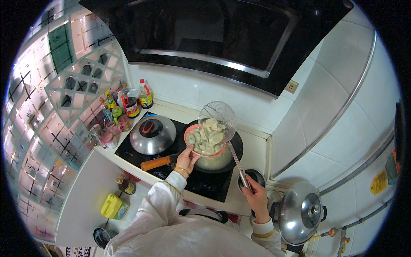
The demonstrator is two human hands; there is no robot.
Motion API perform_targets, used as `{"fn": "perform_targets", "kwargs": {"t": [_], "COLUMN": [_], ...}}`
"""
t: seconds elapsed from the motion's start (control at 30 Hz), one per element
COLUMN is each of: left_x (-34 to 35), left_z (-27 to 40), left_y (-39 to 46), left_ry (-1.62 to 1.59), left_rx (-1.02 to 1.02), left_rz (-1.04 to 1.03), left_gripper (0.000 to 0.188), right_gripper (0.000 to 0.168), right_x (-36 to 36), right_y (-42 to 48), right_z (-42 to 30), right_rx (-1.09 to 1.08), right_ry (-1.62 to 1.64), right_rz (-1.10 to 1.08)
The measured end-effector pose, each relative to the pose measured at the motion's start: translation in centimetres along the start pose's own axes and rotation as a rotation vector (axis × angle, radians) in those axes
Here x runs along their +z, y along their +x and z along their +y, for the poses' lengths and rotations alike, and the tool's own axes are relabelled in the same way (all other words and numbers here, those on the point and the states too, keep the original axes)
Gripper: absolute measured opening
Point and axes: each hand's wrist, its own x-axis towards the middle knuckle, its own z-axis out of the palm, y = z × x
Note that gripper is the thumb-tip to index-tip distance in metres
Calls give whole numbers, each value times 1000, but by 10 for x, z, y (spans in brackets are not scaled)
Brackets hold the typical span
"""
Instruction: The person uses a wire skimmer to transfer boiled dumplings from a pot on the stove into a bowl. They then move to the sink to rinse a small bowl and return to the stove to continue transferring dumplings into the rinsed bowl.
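Note:
My left hand (187, 159) grips the near rim of a pink-rimmed bowl (210, 156), which is held over a dark wok (238, 154). Pale dumplings (199, 141) fill much of the bowl. In my right hand (256, 194) is the metal handle of a wire-mesh skimmer strainer (228, 110). The skimmer's basket overlaps the bowl's far right side, with more dumplings (212, 130) in it. Cloudy liquid (210, 163) shows in the wok below the bowl. A wooden wok handle (156, 163) points left, just beyond my left wrist.
A domed steel lid (153, 135) with a black knob sits on the left of the black cooktop (210, 189). Sauce bottles (131, 106) and jars (109, 140) line the back left. Overhead hangs a range hood (205, 32). At right stands a large lidded pot (300, 213).

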Motion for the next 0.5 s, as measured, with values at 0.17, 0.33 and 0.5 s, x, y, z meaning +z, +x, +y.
{"fn": "perform_targets", "kwargs": {"t": [0.17,0.33,0.5], "left_x": [-3,1,-7], "left_z": [-1,0,-4], "left_y": [2,-2,2], "left_ry": [-16,-20,-31], "left_rx": [-4,-3,-7], "left_rz": [-9,-28,9], "left_gripper": [21,22,19], "right_gripper": [43,45,45], "right_x": [-10,-16,-15], "right_y": [3,5,9], "right_z": [0,-5,-19], "right_rx": [-72,-68,-125], "right_ry": [-148,-185,-303], "right_rz": [-35,-91,-86]}}
